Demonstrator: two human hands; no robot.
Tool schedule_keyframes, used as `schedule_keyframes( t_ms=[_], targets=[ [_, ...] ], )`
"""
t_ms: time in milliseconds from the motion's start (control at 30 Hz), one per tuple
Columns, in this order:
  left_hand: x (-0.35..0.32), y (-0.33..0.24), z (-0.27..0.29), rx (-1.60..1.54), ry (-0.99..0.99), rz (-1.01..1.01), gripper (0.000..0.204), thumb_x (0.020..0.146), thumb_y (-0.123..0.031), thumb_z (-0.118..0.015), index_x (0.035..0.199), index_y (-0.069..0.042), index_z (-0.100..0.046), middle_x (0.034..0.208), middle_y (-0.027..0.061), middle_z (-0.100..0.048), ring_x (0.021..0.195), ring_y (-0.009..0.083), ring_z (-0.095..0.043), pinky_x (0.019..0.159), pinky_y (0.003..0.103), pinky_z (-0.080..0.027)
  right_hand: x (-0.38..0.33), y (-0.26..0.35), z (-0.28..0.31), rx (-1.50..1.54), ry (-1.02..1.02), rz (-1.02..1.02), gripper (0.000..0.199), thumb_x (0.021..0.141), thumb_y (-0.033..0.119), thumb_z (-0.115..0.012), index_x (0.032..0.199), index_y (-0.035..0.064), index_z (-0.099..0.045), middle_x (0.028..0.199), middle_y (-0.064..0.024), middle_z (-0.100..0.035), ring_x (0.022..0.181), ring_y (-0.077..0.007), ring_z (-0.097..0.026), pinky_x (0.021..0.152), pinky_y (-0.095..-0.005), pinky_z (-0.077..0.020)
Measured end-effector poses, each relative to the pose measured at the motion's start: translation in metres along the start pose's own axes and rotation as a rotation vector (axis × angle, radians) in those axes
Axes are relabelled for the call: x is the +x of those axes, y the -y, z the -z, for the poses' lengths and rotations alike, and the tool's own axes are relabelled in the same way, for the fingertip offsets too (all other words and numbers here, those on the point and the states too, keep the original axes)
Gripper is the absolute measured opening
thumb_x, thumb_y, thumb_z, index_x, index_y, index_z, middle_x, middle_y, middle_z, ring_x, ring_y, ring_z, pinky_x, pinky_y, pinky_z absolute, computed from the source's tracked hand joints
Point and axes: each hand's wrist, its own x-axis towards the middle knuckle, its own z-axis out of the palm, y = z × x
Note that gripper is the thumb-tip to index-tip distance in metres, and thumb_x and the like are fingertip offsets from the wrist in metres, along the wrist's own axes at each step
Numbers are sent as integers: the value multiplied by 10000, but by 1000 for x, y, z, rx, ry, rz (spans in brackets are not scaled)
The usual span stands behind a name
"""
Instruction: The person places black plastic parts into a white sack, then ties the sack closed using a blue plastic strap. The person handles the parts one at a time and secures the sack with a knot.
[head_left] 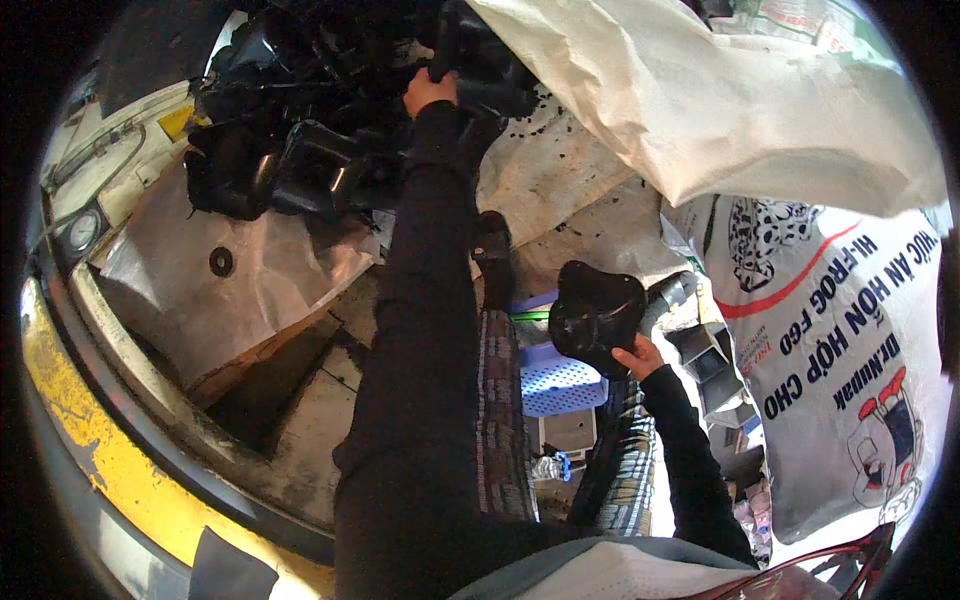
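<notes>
Each hand grips a black piece

The left hand (pixel 432 93), at the end of an outstretched arm, is curled round the edge of an upper black piece (pixel 490 62) at the dark heap (pixel 320 165). Nearer the body, the right hand (pixel 640 357) pinches the lower edge of a curved black part (pixel 598 312), thumb and fingers closed on it. This part is above a purple perforated basket (pixel 562 388), left of a printed white sack (pixel 740 260). A black ring (pixel 221 262) lies on a brownish sheet (pixel 285 290) beside the heap.

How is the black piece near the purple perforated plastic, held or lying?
Held: the right grip has the black piece by its edge.
</notes>
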Motion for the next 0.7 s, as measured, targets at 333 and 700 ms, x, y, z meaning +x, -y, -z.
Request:
schedule_keyframes(
  t_ms=[333,700],
  targets=[
    [-208,23,258,-627,23,-136,270,814,-218,-630,963,7,-621,861,54,-627,653,95,-557,525,253,-478,-183,164,-72,-262,92,495,226,861,268,-552,926,54,-591,651,-91,-547,599,-140,-519,576,-302,-415],
    [-412,-216,643,-810,-217,-366,116,812,-54,-616,889,32,-618,829,119,-636,732,137,-595,673,276,-495,-545,266,-22,152,-26,963,244,875,239,-551,783,14,-557,633,42,-468,603,-56,-390,531,-242,-330]
  ],
)
